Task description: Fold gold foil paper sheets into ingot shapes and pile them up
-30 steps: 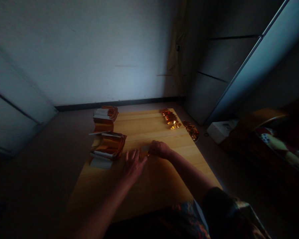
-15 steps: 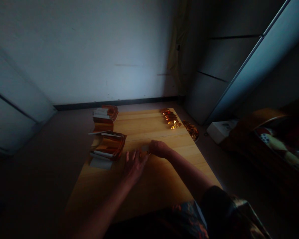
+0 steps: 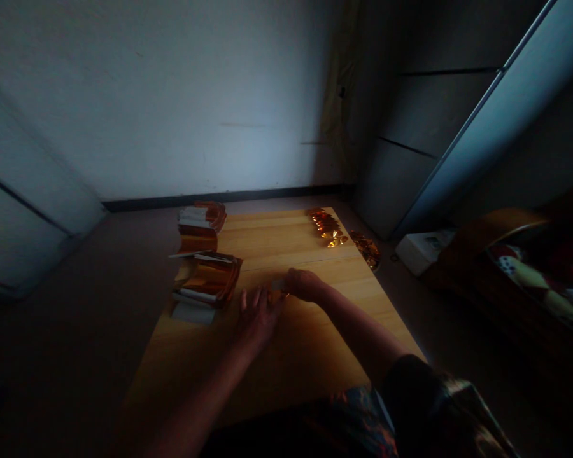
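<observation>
Between my hands, low over the wooden table (image 3: 296,245), is a small piece of gold foil paper (image 3: 277,285) with a pale side showing; most of it is hidden by fingers. My right hand (image 3: 304,284) is closed and grips its right end. My left hand (image 3: 258,313) rests at its left end, thumb and forefinger against the paper, the other fingers spread toward the tabletop. Left of that hand lies a fanned stack of gold foil paper sheets (image 3: 214,280). Folded shiny gold foil pieces (image 3: 327,227) stand in a row at the far right corner.
Another foil paper bundle (image 3: 203,216) lies at the far left corner. Beyond the right edge, a container (image 3: 368,250) of gold foil pieces sits lower down. A white box (image 3: 420,250) and a wooden chair (image 3: 510,222) are at right. The wall (image 3: 210,127) stands behind the table.
My hands stay in nearly the same place. The paper's pale part between them shows slightly more, with a small shift of the right fingers.
</observation>
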Motion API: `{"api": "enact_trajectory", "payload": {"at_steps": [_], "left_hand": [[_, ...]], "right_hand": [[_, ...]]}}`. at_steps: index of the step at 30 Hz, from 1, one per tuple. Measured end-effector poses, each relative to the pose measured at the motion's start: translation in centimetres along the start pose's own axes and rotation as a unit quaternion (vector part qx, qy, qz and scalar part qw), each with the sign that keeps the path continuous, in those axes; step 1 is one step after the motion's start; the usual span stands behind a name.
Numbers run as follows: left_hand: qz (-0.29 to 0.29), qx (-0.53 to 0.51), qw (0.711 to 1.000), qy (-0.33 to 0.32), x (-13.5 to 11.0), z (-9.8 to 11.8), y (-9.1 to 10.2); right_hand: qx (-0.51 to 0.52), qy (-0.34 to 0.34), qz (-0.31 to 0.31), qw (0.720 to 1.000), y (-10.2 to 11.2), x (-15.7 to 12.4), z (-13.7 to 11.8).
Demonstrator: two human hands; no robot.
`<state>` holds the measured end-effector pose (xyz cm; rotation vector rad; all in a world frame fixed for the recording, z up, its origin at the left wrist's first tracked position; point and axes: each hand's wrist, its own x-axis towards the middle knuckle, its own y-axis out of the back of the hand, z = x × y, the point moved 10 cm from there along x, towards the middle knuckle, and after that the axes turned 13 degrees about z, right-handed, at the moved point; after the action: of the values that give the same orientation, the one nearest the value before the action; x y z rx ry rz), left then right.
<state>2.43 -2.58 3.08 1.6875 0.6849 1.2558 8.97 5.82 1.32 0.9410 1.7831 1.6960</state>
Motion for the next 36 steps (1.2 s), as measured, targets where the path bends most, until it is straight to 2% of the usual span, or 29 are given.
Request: {"api": "enact_trajectory", "payload": {"at_steps": [8,14,19,27,36], "left_hand": [[-0.010,-0.017,0.999,0.035,0.1,-0.2,-0.1],[-0.026,-0.029,0.998,0.050,0.2,-0.2,-0.2],[-0.019,-0.025,0.998,0.048,0.2,-0.2,-0.3],[-0.024,-0.027,0.998,0.048,0.2,-0.3,-0.5],[-0.038,-0.039,0.997,0.058,0.3,-0.4,-0.4]], "right_hand": [[0.059,-0.055,0.033,0.996,0.2,-0.3,1.1],[0.153,-0.099,0.071,0.981,1.3,-0.6,2.1],[0.187,-0.127,0.082,0.971,1.3,-0.7,2.6],[0.188,-0.128,0.071,0.971,1.3,-0.8,2.2],[0.209,-0.137,0.066,0.966,1.1,-0.3,3.2]]}}
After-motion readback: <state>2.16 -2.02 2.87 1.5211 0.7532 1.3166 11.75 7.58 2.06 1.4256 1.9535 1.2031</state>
